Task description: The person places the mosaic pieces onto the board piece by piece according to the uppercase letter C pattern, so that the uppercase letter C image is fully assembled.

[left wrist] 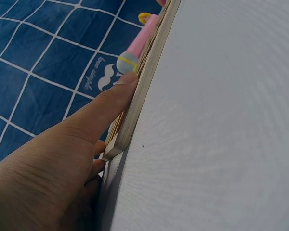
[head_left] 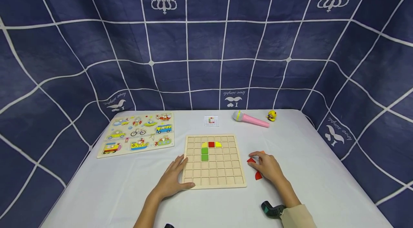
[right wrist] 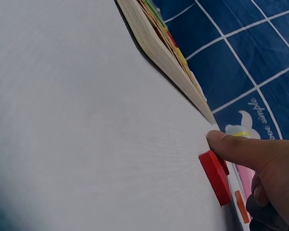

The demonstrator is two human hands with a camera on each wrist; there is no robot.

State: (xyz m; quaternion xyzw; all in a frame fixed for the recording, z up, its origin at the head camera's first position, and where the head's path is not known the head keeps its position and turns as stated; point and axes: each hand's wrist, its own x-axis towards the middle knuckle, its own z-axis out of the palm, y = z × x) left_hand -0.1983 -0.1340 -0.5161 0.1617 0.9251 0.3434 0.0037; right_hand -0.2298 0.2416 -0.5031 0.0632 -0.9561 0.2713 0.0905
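A wooden grid board (head_left: 222,181) lies mid-table with yellow quarter-round pieces (head_left: 218,144), a red square (head_left: 211,144) and green squares (head_left: 204,151) in its cells. My left hand (head_left: 172,179) rests at the board's near left corner, thumb along the front edge and fingers along the left side. To the right of the board, my right hand (head_left: 269,167) has thumb and index finger around a small red piece (head_left: 251,160) on the table. Another red piece (head_left: 258,175), quarter-round, lies just nearer. An orange piece (head_left: 262,152) shows partly behind the hand.
A picture puzzle board (head_left: 135,133) with vehicles lies at the left. Behind the grid board is a small pattern card (head_left: 211,120). A pink toy microphone (head_left: 255,119) and a yellow figurine (head_left: 272,115) lie at the back right. A checked blue curtain surrounds the white table.
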